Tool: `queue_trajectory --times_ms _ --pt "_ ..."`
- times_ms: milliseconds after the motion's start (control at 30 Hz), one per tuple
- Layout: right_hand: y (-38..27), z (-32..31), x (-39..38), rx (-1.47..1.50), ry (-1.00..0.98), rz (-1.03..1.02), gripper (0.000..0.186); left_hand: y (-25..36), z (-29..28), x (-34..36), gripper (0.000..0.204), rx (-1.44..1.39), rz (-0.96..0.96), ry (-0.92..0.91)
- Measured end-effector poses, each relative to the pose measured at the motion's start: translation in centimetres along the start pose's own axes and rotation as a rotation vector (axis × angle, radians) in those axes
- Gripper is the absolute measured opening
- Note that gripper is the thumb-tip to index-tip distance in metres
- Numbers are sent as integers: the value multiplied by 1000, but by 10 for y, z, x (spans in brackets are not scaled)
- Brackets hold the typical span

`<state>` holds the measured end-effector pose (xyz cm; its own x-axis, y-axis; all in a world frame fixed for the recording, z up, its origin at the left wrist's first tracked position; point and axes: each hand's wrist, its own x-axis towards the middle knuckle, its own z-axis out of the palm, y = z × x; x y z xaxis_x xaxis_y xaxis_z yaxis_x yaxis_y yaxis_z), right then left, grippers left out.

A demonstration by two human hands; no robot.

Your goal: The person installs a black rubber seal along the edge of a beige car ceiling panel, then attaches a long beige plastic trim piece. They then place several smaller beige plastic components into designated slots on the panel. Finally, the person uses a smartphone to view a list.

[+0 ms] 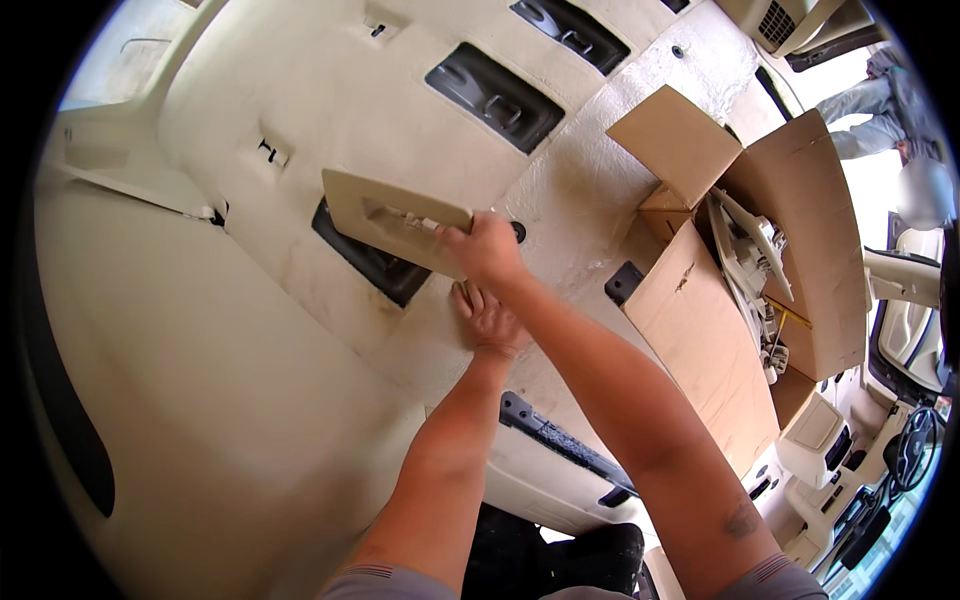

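Observation:
My right hand (490, 250) grips the right edge of a flat beige cover panel (350, 205) with fittings on its face. The panel stands tilted over a black recessed tray (405, 283) in the vehicle's beige carpeted floor (300, 310). Part of that tray is hidden behind it. My left hand (492, 322) lies on the carpet just below the right hand, fingers stretched out, holding nothing. Whether its fingertips touch the panel's lower edge I cannot tell.
More black recessed trays (495, 97) with metal loops lie farther off. To the right stands an open cardboard box (700, 330) full of beige trim pieces (745, 250). A black floor rail (560, 440) runs near my arms. Another person (880, 110) is at far right.

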<state>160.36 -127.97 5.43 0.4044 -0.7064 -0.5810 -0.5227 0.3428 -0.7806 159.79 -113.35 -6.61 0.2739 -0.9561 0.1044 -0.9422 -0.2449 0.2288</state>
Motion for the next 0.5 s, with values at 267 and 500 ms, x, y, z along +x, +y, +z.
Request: queue_trajectory --times_ms 267,500 --pt "-24 -145 73 693 -42 69 37 0 -7 3 72 -64 -4 32" --pt "-71 -350 156 478 -106 83 59 -3 1 -3 66 -48 27 114"
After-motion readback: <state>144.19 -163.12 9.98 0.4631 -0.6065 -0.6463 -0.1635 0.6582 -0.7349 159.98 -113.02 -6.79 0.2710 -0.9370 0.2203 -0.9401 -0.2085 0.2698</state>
